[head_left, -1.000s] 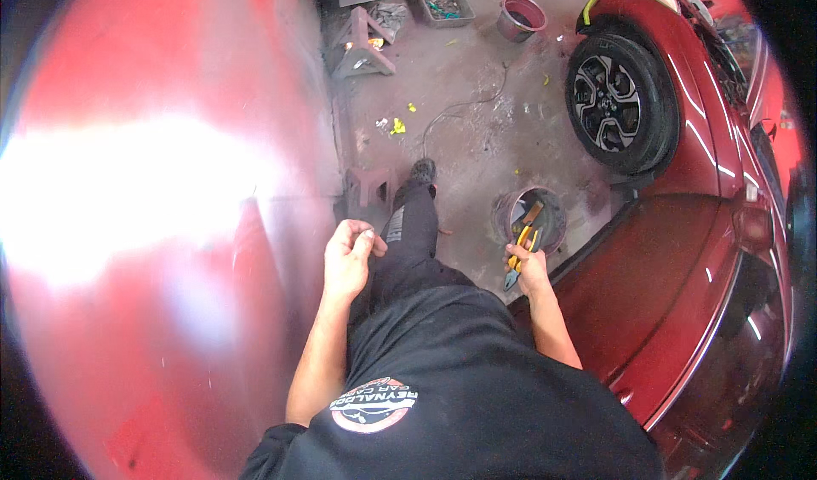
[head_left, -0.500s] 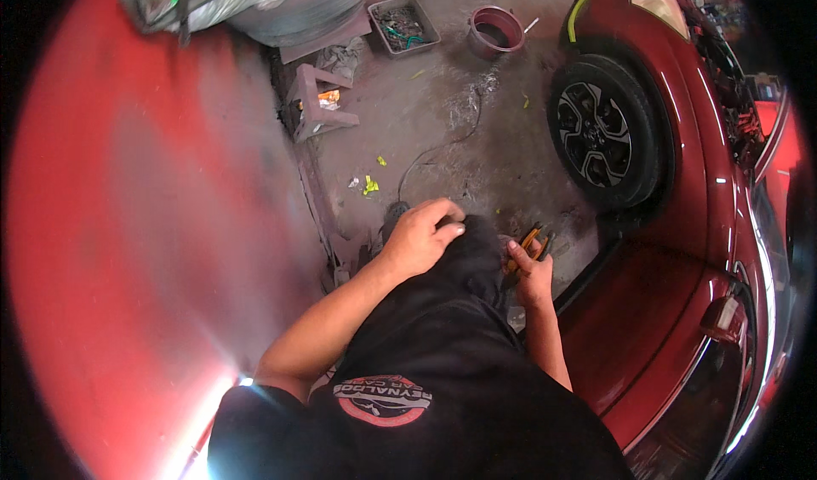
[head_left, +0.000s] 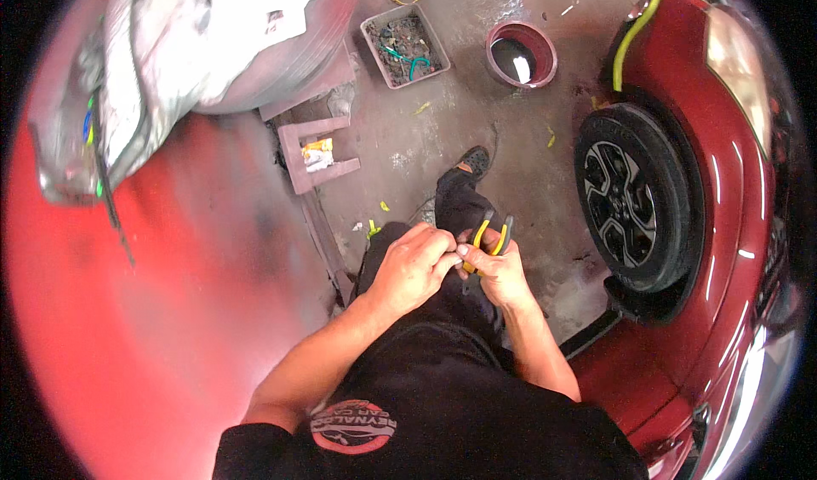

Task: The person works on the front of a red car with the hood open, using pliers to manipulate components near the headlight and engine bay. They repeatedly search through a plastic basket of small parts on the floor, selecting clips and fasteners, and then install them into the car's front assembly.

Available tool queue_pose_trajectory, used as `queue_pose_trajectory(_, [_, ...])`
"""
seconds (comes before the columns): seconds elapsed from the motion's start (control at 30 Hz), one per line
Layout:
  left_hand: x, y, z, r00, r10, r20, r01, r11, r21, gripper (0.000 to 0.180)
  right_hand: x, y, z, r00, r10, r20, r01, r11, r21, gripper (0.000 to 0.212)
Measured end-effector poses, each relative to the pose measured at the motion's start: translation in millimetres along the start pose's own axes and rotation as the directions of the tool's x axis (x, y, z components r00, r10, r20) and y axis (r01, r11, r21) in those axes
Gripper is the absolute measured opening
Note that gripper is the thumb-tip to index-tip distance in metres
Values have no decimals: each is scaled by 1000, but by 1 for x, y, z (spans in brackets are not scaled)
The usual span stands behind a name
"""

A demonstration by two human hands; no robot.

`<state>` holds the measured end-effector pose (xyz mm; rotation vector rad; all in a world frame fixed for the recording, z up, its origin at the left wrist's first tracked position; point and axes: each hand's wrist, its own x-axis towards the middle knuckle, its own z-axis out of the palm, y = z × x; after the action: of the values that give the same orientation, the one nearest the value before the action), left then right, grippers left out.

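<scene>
In front of my legs, my two hands meet with fingertips touching or nearly so. My right hand is wrapped around a pair of pliers with yellow and black handles, which stick up past the fingers. The jaws are mostly hidden by the hand. Beside it, my left hand is closed in a pinch, thumb against the curled fingers, right at the right thumb. Whatever lies between those fingertips is too small or too covered to make out.
To the right stands a dark red car with its front wheel. Ahead are a round bucket of dark liquid and a square tub of debris. A small stool and plastic-wrapped item are by the red wall.
My right hand has come in from the right with the pliers to meet the left hand. The left fingers have closed into a pinch. One foot now shows ahead, and the view has shifted.
</scene>
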<state>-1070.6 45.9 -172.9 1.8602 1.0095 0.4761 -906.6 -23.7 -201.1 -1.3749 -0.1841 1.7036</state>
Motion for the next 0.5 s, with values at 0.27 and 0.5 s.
queue_pose_trajectory(0.27, [202,-220,53,899,-434,49,434,875,-213,34,264,-42,-53,990,62,-124,-28,965,262,21])
queue_pose_trajectory(0.5, [367,-502,127,818,-442,369,180,805,565,35,478,26,-114,972,54,-230,35,929,367,25])
